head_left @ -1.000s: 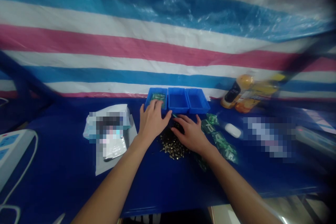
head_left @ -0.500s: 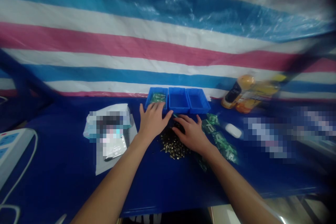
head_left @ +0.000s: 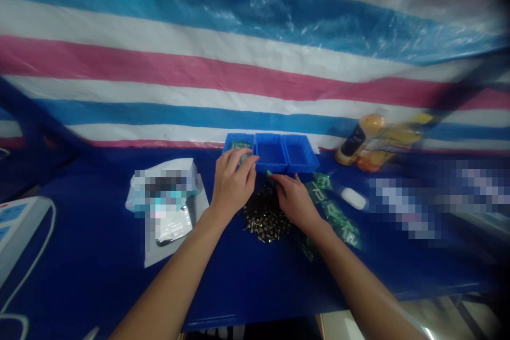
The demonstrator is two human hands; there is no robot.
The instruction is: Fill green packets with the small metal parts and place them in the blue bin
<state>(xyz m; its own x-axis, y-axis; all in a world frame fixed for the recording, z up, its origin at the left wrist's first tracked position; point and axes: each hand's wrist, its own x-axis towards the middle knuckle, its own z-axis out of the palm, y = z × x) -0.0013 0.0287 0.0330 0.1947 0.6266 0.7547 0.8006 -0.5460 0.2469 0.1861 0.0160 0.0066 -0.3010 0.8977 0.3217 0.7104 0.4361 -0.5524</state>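
- Two bare hands work at the far edge of a blue-covered bench [head_left: 99, 271], forearms reaching in from the bottom of the frame.
- The left hand [head_left: 233, 183] curls over the front of the leftmost bin, fingers bent and closed down; a bit of green shows beside them, but whether they grip it I cannot tell.
- The right hand [head_left: 295, 203] lies lower, just right of centre, its fingertips [head_left: 279, 179] drawn together on a small green piece [head_left: 270, 173] just below the middle bin.
- Three blue plastic bins [head_left: 271, 152] stand side by side at centre, butted together; green packets [head_left: 239, 144] lie in the leftmost, partly hidden behind the left hand.
- A loose heap of small brass-coloured screws [head_left: 265, 219] sits between the wrists, under the right fingertips.
- Green plastic strips [head_left: 338, 218] trail down the bench to the right of the heap.
- Right of those lies a smooth white oval object [head_left: 353, 198], with orange-and-yellow bottles [head_left: 362, 143] lying on their sides at upper right.
- A crinkled white bag [head_left: 169, 212] lies left of the hands, its print blurred out.
- A white power strip [head_left: 19, 239] sits at the lower left edge.
- Striped plastic sheeting [head_left: 239, 79] in blue, white and pink fills the top of the frame.
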